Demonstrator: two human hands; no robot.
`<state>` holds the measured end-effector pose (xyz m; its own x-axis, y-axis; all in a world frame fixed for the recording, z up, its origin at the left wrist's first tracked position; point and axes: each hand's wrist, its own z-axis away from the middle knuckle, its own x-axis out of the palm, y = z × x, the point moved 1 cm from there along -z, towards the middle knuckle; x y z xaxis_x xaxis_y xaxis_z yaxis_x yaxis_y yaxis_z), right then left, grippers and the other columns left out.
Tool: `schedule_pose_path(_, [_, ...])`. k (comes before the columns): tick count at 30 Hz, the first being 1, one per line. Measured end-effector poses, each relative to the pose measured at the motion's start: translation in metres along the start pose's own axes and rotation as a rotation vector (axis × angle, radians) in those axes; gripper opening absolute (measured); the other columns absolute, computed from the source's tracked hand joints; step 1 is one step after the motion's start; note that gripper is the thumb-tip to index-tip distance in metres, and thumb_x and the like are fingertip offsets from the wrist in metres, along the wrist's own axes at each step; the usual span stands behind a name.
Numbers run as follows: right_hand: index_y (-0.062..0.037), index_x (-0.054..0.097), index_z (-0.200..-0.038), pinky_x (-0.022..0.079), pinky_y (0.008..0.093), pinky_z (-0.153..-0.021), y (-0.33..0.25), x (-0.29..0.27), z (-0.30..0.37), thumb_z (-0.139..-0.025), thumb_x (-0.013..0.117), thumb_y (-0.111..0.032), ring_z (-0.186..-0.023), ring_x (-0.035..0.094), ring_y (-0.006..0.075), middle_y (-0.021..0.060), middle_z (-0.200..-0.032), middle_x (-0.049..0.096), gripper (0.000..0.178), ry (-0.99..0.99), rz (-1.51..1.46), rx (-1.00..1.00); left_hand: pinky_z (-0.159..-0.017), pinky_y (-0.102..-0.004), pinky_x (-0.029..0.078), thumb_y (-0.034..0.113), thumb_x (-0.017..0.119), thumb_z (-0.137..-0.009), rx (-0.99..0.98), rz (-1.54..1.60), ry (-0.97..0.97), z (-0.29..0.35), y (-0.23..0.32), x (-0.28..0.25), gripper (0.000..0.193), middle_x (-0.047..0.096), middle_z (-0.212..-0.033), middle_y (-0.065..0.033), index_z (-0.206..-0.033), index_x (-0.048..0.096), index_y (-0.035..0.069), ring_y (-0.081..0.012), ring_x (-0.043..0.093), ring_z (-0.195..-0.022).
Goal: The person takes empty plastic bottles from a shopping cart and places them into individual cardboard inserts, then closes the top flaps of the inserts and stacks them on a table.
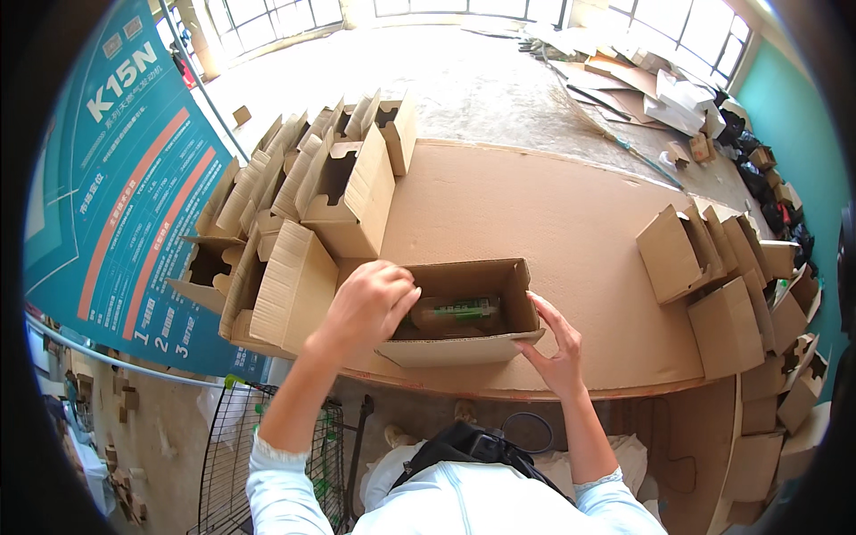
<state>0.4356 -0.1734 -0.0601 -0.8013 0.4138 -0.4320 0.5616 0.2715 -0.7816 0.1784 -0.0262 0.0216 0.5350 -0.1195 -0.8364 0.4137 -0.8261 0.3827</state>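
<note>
An open-topped brown cardboard box (446,353) lies in front of me near the table's front edge. Inside it rests a clear plastic bottle with a green label (464,311), lying on its side. My right hand (557,346) grips the box's right end, thumb at the near corner and fingers along the end wall. Over the left end, my left hand (370,301) is closed with its fingers curled. It hides that end of the box, and whatever its fingertips hold cannot be made out.
Several open cardboard boxes (348,192) stand packed together on the table's left side. More boxes (675,254) cluster at the right. The tabletop is covered with cardboard (544,214). A black wire cart (232,455) stands below left, beside a blue banner (125,205).
</note>
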Motion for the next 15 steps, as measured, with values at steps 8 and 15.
schedule_pose_path(8, [-0.0037, 0.065, -0.106, 0.054, 0.0334, -0.086, -0.003, 0.018, -0.003, -0.073, 0.079, 0.000, -0.097, 0.070, 0.0250, 0.0099, -0.102, 0.072, 0.036, -0.082, -0.109, 0.063, -0.085, -0.0356, 0.053, 0.008, 0.068, -0.084, -0.224, 0.060, -0.311, -0.056, -0.035, 0.015, 0.019, 0.071, -0.097, -0.0179, -0.101, 0.069, -0.002, -0.0291, 0.068, -0.093])
schedule_pose_path(15, [-0.0064, 0.063, -0.107, 0.054, 0.0318, -0.077, 0.004, 0.014, -0.019, -0.079, 0.078, -0.010, -0.087, 0.070, 0.0247, 0.0088, -0.095, 0.071, 0.032, -0.102, -0.052, 0.181, -0.076, -0.0319, 0.051, 0.009, 0.072, -0.083, -0.392, 0.219, 0.437, 0.025, -0.056, 0.001, 0.016, 0.067, -0.087, -0.0081, -0.094, 0.067, -0.001, -0.0194, 0.066, -0.080])
